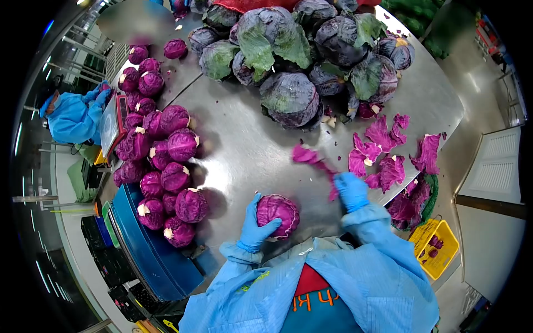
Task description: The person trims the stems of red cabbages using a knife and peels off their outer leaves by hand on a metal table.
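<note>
My left hand [253,230], in a blue glove, is closed around the near left side of a peeled red cabbage [279,214] at the table's front edge. Its bright purple surface shows pale veins. Off to the right, my gloved right hand [352,191] grips a torn cabbage leaf [312,157], which trails to the left just above or on the steel; its gripped end is hidden. Beyond that hand lie several loose purple leaves [391,171]. A pile of unpeeled cabbages [290,101] with dull, greenish outer leaves sits farther back.
Peeled cabbages [191,205] are grouped along the left of the steel table [239,147]. A green-rimmed container of leaves [410,208] and a yellow crate [438,250] stand beyond the right edge. At left, a person in blue [75,117] works by a scale [112,125].
</note>
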`<state>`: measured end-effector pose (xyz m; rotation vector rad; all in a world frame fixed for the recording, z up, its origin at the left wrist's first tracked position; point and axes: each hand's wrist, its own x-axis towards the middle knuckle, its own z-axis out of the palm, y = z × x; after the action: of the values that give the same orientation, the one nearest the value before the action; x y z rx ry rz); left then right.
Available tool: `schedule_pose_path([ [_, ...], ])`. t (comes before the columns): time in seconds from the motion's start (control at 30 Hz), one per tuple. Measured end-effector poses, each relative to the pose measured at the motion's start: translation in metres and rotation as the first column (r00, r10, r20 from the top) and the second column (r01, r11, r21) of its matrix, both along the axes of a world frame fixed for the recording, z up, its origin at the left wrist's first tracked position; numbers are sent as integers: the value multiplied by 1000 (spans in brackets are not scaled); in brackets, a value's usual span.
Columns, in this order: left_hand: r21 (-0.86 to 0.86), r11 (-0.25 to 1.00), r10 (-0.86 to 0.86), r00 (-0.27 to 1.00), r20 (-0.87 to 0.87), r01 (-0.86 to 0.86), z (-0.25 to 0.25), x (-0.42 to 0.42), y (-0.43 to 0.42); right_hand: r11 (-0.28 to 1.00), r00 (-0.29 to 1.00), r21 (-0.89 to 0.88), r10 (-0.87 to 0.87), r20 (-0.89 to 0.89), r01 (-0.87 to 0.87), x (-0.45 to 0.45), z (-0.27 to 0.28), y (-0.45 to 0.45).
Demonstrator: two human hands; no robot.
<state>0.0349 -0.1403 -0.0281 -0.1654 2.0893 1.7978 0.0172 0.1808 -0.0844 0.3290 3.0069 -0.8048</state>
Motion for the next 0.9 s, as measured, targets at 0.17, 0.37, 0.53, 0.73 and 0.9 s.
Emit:
schedule_pose_path([
  [0.17, 111, 986, 112, 989, 101, -123, 11, -6, 10, 946, 943, 11, -323, -78, 325, 12, 34, 66],
  [0.37, -113, 994, -7, 991, -131, -8, 13, -7, 50, 635, 986, -766, 42, 162, 98, 2, 67, -5],
  [0.53, -161, 985, -85, 981, -173, 57, 16, -10, 58, 532, 962, -837, 271, 25, -128, -2, 36, -42],
  [0.73, -140, 990, -6, 996, -89, -6, 11, -14, 60, 779, 990, -625, 119, 75, -46, 4, 43, -39],
  [0.9, 40, 955, 288, 949, 126, -295, 16, -17, 71, 630, 978, -774, -195, -74, 67, 30, 28, -24],
])
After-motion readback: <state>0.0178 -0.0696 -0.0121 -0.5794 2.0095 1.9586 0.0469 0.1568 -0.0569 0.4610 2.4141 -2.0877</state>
